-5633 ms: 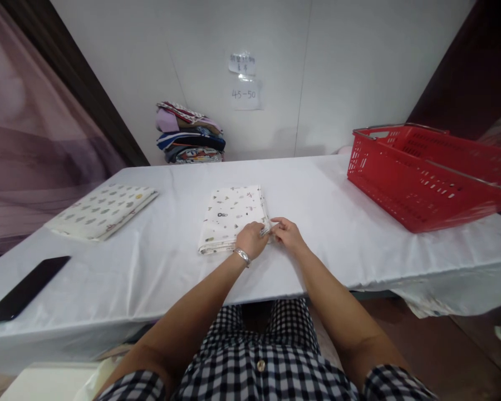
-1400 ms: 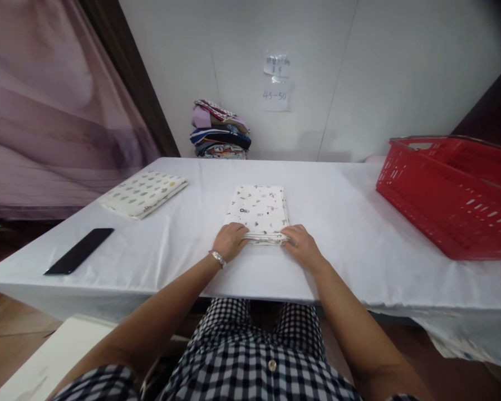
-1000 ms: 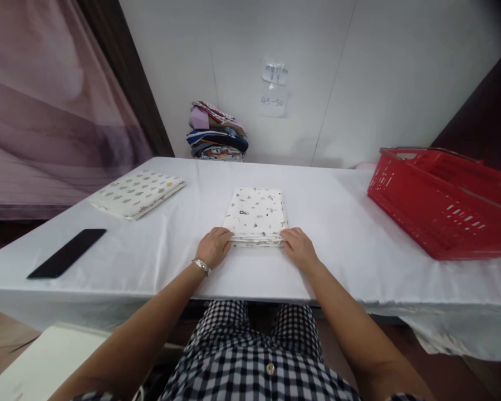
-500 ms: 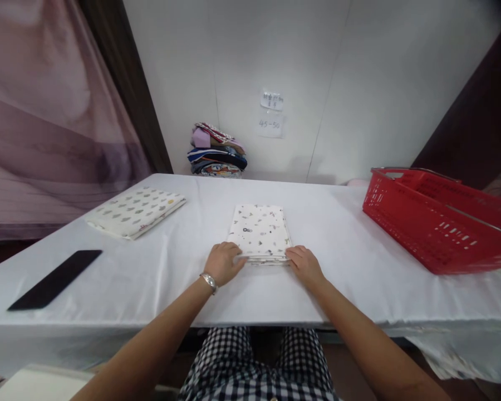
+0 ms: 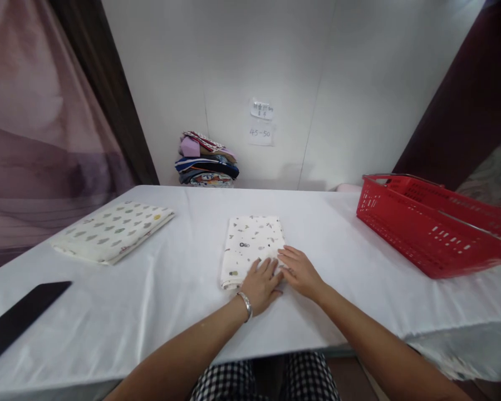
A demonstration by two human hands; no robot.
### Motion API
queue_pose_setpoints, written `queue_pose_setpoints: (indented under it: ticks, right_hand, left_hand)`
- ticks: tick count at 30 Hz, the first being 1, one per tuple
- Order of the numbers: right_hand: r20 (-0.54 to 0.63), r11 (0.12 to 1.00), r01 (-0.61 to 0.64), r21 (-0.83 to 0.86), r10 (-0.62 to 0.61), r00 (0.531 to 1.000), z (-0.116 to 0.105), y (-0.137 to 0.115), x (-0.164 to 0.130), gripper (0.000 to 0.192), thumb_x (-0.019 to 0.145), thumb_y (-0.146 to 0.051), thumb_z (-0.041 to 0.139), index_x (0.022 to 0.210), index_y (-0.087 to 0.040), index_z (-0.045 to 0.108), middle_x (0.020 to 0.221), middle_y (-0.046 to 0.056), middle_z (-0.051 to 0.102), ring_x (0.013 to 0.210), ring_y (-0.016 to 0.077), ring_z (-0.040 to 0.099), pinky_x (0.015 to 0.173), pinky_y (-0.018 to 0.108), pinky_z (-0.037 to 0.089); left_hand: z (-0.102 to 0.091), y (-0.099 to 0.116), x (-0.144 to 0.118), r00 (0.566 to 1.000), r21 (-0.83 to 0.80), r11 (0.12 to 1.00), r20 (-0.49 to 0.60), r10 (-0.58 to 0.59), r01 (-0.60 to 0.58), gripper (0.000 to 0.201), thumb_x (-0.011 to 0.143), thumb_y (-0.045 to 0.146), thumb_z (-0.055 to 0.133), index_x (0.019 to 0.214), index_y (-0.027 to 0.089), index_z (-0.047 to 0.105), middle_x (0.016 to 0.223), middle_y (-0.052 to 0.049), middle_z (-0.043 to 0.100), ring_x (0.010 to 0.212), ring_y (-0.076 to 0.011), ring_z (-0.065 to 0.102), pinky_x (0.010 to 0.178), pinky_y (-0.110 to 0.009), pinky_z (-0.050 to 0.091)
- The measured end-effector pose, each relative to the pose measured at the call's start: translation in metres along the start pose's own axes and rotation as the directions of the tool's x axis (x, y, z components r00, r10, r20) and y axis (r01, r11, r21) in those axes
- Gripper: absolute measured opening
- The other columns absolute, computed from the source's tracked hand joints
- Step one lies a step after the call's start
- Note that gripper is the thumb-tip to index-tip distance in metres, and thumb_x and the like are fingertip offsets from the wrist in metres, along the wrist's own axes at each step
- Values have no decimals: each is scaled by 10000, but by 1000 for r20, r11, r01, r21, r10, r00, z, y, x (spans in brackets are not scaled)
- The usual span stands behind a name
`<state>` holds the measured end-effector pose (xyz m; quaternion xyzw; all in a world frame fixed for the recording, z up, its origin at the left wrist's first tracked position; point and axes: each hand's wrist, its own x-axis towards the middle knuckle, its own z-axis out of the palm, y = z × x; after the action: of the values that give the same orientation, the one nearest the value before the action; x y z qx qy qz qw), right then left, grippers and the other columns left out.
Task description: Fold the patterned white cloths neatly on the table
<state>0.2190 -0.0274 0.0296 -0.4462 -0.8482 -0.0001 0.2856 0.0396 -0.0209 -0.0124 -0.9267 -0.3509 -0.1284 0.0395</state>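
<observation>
A folded white cloth with small printed figures lies flat in front of me. My left hand, with a silver bracelet at the wrist, rests on its near right part, fingers spread. My right hand touches the cloth's right edge beside the left hand, fingers loosely stretched. Neither hand grips anything. The cloth's near right corner is hidden under my hands.
A second folded cloth with grey cloud prints lies to the left, a black flat panel nearer me. A red basket stands at the right. Stacked folded fabrics sit behind the white table, against the wall.
My left hand has moved right from the cloth's near left corner onto its near right part. My right hand stays at the right edge. The view has shifted slightly.
</observation>
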Motion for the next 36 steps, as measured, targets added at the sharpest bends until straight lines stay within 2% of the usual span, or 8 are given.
queue_pose_setpoints:
  ticks: [4,6,11,14,18,22,27,36]
  right_hand:
    - [80,999,25,39,-28,996,8,-12,48,415,871,-298,395,1258,-170,468,1385,82,379,1331,218,201,1050,411,254]
    - [192,998,-59,13,56,980,19,-5,63,523,863,-387,412,1331,-155,378,1448,96,257,1353,237,118,1069,431,191]
    - [414,948,-300,-107,317,854,47,32,64,613,870,-506,334,1365,-145,324,1464,111,205,1356,247,97,1076,441,98]
    - [396,953,-285,-108,304,867,53,40,57,617,877,-532,300,1366,-157,320,1466,95,206,1358,227,91,1082,421,78]
    - [353,961,-271,-61,275,894,55,38,52,557,876,-491,356,1325,-164,388,1442,110,270,1347,239,148,1072,448,117]
    - [183,925,-356,133,331,926,54,52,60,383,867,-377,418,1190,-208,536,1326,76,463,1262,199,354,1039,409,253]
    - [6,766,-633,109,637,771,44,86,101,262,832,-243,421,966,-222,645,1056,22,644,977,151,567,856,266,416]
    - [32,601,-795,-78,799,601,60,104,148,204,740,-365,563,795,-182,634,857,70,663,835,199,595,654,258,401]
  left_hand:
    - [-7,1,1,1000,-47,999,-11,-5,4,454,840,473,445,1254,287,456,1332,-58,433,1269,-272,298,1059,-511,151]
    - [-7,1,1,1000,-58,998,-13,-4,3,469,839,487,440,1272,306,437,1334,-54,428,1271,-273,293,1059,-512,150]
    - [1,5,0,999,-77,997,-19,-31,29,554,828,529,432,1334,323,347,1403,-75,335,1314,-282,219,1050,-521,158]
    - [-9,5,3,999,-141,989,12,-42,43,574,804,550,457,1317,305,379,1391,-79,360,1301,-287,252,1041,-518,189]
    - [-40,-17,18,994,-272,958,82,-67,87,366,880,427,363,1167,272,527,1192,-33,568,1119,-202,485,962,-401,352]
    - [-44,-51,30,949,-133,941,103,-298,310,439,863,453,359,1218,237,501,1341,-62,448,1266,-260,333,1037,-482,227]
    - [-12,-63,27,905,-29,922,203,-373,386,608,844,554,288,1341,214,374,1451,-95,257,1340,-299,164,1056,-544,103]
    - [-11,-59,23,913,-42,923,174,-370,382,616,851,565,235,1347,225,369,1450,-86,264,1341,-289,164,1065,-528,94]
